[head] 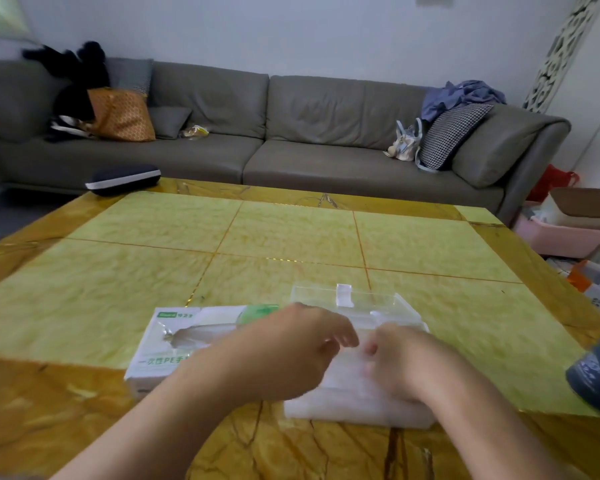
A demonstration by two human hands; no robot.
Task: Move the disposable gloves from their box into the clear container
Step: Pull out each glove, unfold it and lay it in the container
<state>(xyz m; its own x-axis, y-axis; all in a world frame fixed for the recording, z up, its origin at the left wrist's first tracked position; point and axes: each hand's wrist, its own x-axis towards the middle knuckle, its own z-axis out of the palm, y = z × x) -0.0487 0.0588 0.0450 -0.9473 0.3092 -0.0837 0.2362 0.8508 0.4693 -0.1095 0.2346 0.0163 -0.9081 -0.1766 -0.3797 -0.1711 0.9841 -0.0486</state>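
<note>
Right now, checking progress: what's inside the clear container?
A whitish stack of gloves fills the near part of the clear container. Both the left hand and right hand cover its middle, so what lies beneath them is hidden.

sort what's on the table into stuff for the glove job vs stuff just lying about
For the job:
- glove box, on the left
- clear container, lid up, right of the box
- gloves, a whitish stack in the container
- left hand and right hand, both over the stack

Just lying about:
- dark case at the table's far left corner
- blue object at the right edge, blurred
</note>
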